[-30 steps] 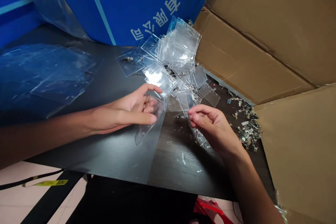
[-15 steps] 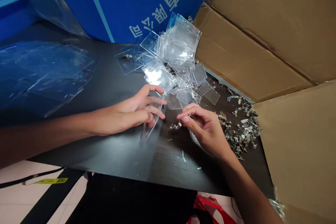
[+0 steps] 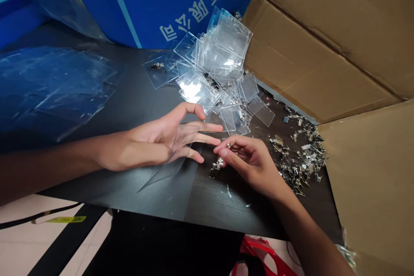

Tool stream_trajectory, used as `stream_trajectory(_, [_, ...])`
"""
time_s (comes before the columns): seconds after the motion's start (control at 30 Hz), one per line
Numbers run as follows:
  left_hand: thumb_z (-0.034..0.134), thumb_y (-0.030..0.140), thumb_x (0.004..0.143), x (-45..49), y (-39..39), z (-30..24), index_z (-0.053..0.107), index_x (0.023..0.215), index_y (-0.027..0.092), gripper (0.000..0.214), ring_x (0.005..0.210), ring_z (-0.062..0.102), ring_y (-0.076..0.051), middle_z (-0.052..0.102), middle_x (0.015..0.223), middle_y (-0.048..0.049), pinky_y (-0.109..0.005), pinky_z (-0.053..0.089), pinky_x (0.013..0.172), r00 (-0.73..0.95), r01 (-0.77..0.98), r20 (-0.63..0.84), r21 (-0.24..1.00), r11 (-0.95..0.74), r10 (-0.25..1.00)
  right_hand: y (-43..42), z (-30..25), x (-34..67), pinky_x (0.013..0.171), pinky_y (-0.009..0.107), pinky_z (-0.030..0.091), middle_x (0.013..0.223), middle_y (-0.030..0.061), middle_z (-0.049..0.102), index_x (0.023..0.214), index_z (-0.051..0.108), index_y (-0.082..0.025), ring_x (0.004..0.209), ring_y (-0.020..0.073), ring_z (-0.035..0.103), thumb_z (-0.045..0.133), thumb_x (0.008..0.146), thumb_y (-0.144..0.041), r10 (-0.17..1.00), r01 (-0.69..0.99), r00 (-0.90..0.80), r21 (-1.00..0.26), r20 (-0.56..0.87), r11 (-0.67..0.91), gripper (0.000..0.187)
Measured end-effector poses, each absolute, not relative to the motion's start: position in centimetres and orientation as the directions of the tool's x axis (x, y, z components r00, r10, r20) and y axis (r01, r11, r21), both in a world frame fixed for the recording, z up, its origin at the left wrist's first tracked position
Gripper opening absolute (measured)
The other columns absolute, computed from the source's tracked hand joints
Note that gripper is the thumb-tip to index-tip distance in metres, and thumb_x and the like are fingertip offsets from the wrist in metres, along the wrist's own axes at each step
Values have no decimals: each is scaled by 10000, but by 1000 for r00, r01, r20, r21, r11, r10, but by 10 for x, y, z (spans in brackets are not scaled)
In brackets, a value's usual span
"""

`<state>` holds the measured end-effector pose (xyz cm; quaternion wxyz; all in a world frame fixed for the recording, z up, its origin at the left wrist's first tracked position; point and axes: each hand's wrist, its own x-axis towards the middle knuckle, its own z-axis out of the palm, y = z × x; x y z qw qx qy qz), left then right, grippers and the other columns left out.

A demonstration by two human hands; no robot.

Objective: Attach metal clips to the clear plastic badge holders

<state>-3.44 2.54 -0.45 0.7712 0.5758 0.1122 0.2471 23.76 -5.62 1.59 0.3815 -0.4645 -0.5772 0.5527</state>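
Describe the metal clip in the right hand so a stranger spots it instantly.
On the black table, find the right hand near the front edge. The metal clip hangs from its fingertips. Unlike the pile of loose clips farther right, it alone is pinched between fingers.

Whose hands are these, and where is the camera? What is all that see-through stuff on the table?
These are a person's two bare hands, no machine. The camera sits on that person's head and looks down, so you see what they see. The left hand is spread open against a clear plastic sleeve. The right hand pinches a small silver metal clip. On the black table lie a pile of clear plastic badge holders, a heap of silver metal clips and flat clear plastic bags. A brown cardboard box stands on the right, a blue board with white writing behind.
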Motion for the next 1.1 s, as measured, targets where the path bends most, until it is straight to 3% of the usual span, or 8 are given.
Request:
stream_trajectory(0.1, [833, 147, 810, -31, 24, 2, 573, 1416, 365, 695, 1518, 654, -450, 580, 1728, -156, -513, 665, 1038, 874, -295, 88, 877, 378, 478, -56, 17, 237, 684, 248, 560, 781, 2, 750, 921, 803, -199, 685, 110, 669, 799, 1045, -344, 962, 142, -269, -990, -53, -15, 191])
stream_trajectory(0.2, [837, 129, 832, -27, 22, 11, 555, 1437, 320, 694, 1451, 708, -432, 634, 1658, -181, -486, 659, 1029, 849, -267, 24, 882, 388, 528, -56, 17, 236, 718, 257, 577, 839, 23, 790, 921, 803, -199, 730, 125, 697, 789, 1058, -380, 966, 147, -256, -989, -38, 1, 228])
stream_trajectory(0.3, [841, 138, 874, -24, 21, 15, 543, 1408, 276, 627, 1266, 800, -341, 703, 1525, -183, -444, 652, 1011, 808, -225, -7, 920, 320, 589, -56, 15, 235, 764, 274, 587, 903, 46, 833, 963, 807, -196, 782, 144, 734, 768, 1080, -383, 964, 138, -260, -990, -51, -15, 225])
stream_trajectory(0.4, [839, 134, 877, -22, 18, 15, 556, 1298, 240, 518, 1000, 805, -220, 760, 1238, -101, -367, 639, 909, 733, -131, -47, 969, 209, 678, -57, 12, 233, 728, 272, 547, 858, 28, 801, 985, 816, -196, 749, 141, 702, 763, 1086, -389, 954, 143, -293, -989, -67, -25, 224])
stream_trajectory(0.53, [786, 150, 867, -18, 10, 17, 533, 1269, 236, 483, 805, 729, -153, 658, 965, 16, -286, 595, 731, 643, -14, -80, 993, 116, 762, -62, 12, 230, 694, 280, 474, 833, 7, 693, 993, 826, -216, 747, 146, 613, 645, 1154, -427, 942, 218, -329, -976, -61, 14, 321])
stream_trajectory(0.77, [751, 214, 823, -13, 2, 21, 573, 1247, 232, 460, 750, 652, -140, 590, 964, 12, -263, 568, 645, 577, 163, -90, 987, -6, 812, -71, 13, 226, 906, 335, 464, 982, 30, 644, 997, 685, -227, 950, 197, 605, 491, 1219, -464, 922, 186, -379, -982, -74, -2, 378])
stream_trajectory(0.93, [755, 278, 846, -14, 2, 14, 600, 1231, 223, 419, 775, 639, -153, 590, 967, -1, -282, 571, 664, 591, 204, -68, 977, -67, 804, -71, 11, 227, 699, 297, 362, 791, -31, 526, 991, 687, -214, 729, 153, 466, 508, 1210, -531, 850, 187, -489, -975, -195, -116, 424])
stream_trajectory(1.1, [779, 335, 894, -15, 2, 8, 591, 1230, 229, 400, 797, 666, -170, 601, 990, -15, -311, 592, 677, 601, 194, -68, 979, -63, 796, -70, 15, 226, 732, 303, 367, 789, -29, 544, 996, 747, -212, 743, 154, 476, 518, 1199, -558, 822, 304, -531, -952, -205, -42, 462])
